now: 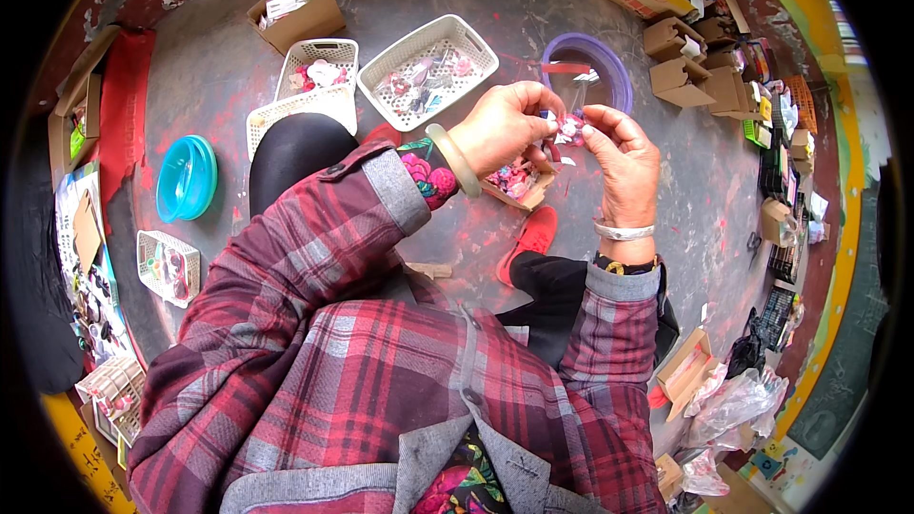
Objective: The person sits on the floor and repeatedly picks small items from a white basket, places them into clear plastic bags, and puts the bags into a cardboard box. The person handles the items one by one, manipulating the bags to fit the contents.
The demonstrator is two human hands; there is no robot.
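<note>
Both my hands meet over a small pink-and-white patterned piece (570, 129), too small to name for certain. My left hand (497, 126), with a pale bangle at its wrist, pinches it from the left. From the right, my right hand (628, 169) grips it between thumb and fingertips. Directly below the left hand is a small cardboard box (536, 194) full of pink and red pieces, partly hidden by that hand. Just beyond the hands stands a purple basin (627, 86) with a red strip across its rim.
A large white basket (481, 41) of small packets and smaller white baskets (353, 55) stand beyond my left arm. Stacked teal basins (179, 181) sit at left. Cardboard boxes (681, 84) and crates line the right wall. Plastic bags (738, 409) lie at lower right.
</note>
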